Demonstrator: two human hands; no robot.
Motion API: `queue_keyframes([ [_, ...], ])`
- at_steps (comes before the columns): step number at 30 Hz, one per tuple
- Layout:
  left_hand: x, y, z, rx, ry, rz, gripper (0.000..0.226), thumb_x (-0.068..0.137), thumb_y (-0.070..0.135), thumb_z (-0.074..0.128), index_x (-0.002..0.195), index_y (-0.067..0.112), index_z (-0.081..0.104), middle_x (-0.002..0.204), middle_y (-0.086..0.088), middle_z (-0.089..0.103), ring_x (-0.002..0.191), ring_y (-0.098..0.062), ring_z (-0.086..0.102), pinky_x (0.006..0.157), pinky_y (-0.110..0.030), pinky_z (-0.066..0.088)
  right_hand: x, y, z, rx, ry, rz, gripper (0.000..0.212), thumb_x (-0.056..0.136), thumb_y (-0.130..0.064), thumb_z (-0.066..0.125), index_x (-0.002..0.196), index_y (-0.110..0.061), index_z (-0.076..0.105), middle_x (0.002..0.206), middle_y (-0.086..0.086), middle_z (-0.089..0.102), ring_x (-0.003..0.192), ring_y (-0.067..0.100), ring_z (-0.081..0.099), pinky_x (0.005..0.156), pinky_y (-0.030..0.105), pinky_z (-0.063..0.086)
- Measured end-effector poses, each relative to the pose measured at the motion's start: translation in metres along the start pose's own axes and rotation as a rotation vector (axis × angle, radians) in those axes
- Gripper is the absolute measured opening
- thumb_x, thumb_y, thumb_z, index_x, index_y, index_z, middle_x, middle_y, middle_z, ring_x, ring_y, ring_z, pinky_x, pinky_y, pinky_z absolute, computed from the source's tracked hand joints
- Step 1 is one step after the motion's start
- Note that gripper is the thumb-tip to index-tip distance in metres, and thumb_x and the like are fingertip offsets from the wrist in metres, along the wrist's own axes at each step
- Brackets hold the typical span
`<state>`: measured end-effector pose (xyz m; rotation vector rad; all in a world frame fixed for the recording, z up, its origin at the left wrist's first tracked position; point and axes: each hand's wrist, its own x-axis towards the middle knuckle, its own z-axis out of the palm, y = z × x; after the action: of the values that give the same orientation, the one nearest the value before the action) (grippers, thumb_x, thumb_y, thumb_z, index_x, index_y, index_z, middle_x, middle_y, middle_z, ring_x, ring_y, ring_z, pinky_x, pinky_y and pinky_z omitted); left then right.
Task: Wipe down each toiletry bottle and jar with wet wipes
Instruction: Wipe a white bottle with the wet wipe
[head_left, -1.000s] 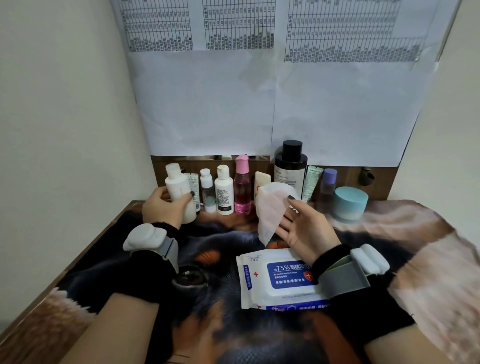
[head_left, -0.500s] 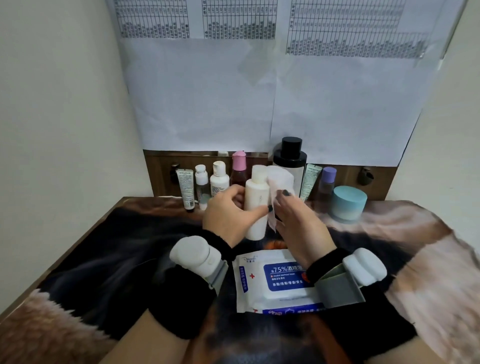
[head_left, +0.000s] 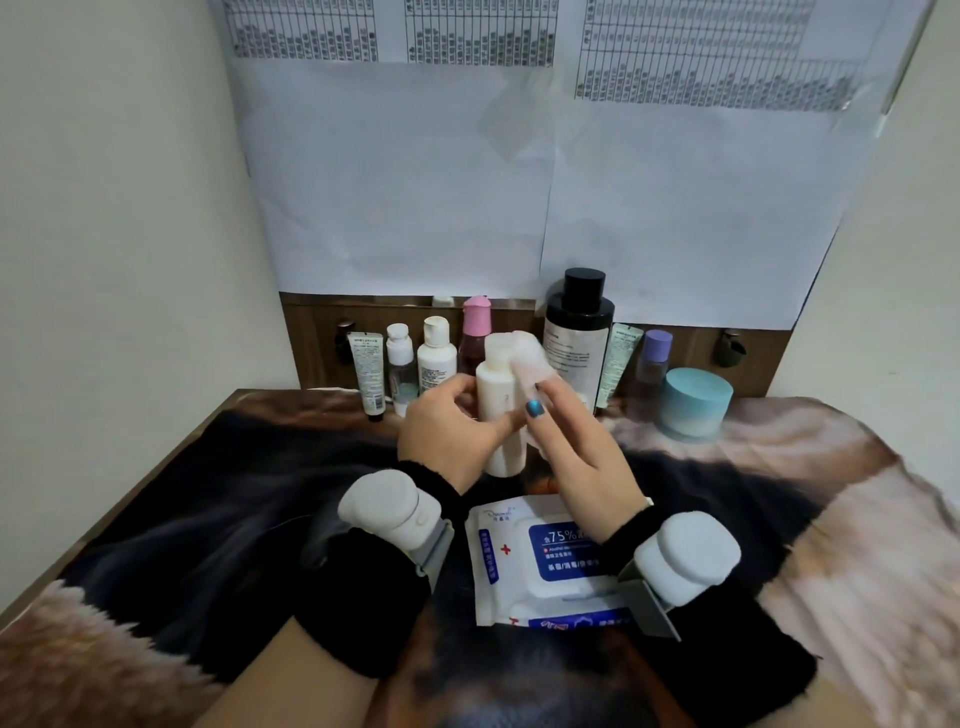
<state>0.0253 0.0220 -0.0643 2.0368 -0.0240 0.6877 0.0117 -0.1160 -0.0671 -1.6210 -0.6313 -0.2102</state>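
My left hand (head_left: 453, 435) grips a white bottle (head_left: 497, 395) upright above the middle of the table. My right hand (head_left: 576, 451) holds a white wet wipe (head_left: 530, 364) against the bottle's cap and right side, fingers curled over the wipe. The wet wipe pack (head_left: 540, 561) lies flat in front of my hands, partly under my right wrist.
A row stands along the back wall: a white tube (head_left: 368, 374), two small white bottles (head_left: 436, 358), a pink-capped bottle (head_left: 476, 327), a tall black-capped bottle (head_left: 577, 338), a green tube (head_left: 618, 364), a purple-capped bottle (head_left: 653, 358) and a blue jar (head_left: 695, 401). A printed fur-pattern cloth (head_left: 779, 493) covers the table.
My left hand lifted the white bottle from the left of the row and brought it to the middle. My right hand brought the wipe onto its cap and side.
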Motion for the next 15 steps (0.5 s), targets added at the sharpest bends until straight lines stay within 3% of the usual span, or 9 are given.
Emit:
queue_keyframes([
  [3, -0.0015, -0.0023, 0.0014, -0.001, 0.013, 0.009, 0.053, 0.051, 0.063, 0.061, 0.080, 0.019, 0.068, 0.070, 0.005, 0.067, 0.066, -0.012, 0.063, 0.064, -0.032, 0.055, -0.0011, 0.0010, 0.0017, -0.055, 0.012, -0.034, 0.026, 0.098, -0.021, 0.045, 0.121, -0.013, 0.054, 0.112, -0.004, 0.065, 0.107, -0.002, 0.059, 0.091, 0.017, 0.045],
  [9, -0.0032, -0.0029, 0.0082, 0.003, -0.171, 0.053, 0.051, 0.056, 0.057, 0.070, 0.094, 0.023, 0.072, 0.085, 0.009, 0.069, 0.080, -0.011, 0.062, 0.074, -0.030, 0.053, 0.0034, 0.0062, -0.0041, -0.040, 0.096, 0.039, 0.015, 0.099, -0.021, 0.044, 0.109, -0.013, 0.052, 0.106, -0.005, 0.064, 0.099, -0.001, 0.058, 0.089, 0.024, 0.045],
  [11, -0.0011, -0.0067, 0.0093, 0.034, -0.139, 0.081, 0.049, 0.062, 0.048, 0.077, 0.097, 0.015, 0.072, 0.098, 0.006, 0.061, 0.088, -0.011, 0.057, 0.078, -0.025, 0.047, 0.0023, 0.0051, -0.0040, -0.050, 0.088, 0.029, 0.021, 0.099, -0.021, 0.043, 0.114, -0.010, 0.052, 0.110, -0.003, 0.065, 0.103, 0.000, 0.059, 0.092, 0.021, 0.046],
  [13, 0.0008, -0.0062, 0.0082, 0.044, -0.086, 0.099, 0.043, 0.068, 0.038, 0.080, 0.099, 0.011, 0.070, 0.097, 0.003, 0.055, 0.081, -0.012, 0.053, 0.075, -0.026, 0.046, 0.0016, 0.0051, -0.0029, -0.065, 0.068, 0.032, 0.021, 0.100, -0.021, 0.042, 0.114, -0.011, 0.053, 0.107, -0.005, 0.065, 0.101, -0.003, 0.060, 0.090, 0.017, 0.047],
  [15, 0.0007, -0.0025, 0.0089, 0.068, -0.041, 0.148, 0.052, 0.071, 0.036, 0.077, 0.116, 0.014, 0.064, 0.093, 0.001, 0.054, 0.078, -0.014, 0.054, 0.075, -0.029, 0.049, 0.0022, 0.0069, -0.0020, -0.082, 0.062, 0.050, 0.022, 0.100, -0.020, 0.041, 0.118, -0.016, 0.051, 0.110, -0.015, 0.062, 0.100, -0.014, 0.055, 0.091, 0.011, 0.044],
])
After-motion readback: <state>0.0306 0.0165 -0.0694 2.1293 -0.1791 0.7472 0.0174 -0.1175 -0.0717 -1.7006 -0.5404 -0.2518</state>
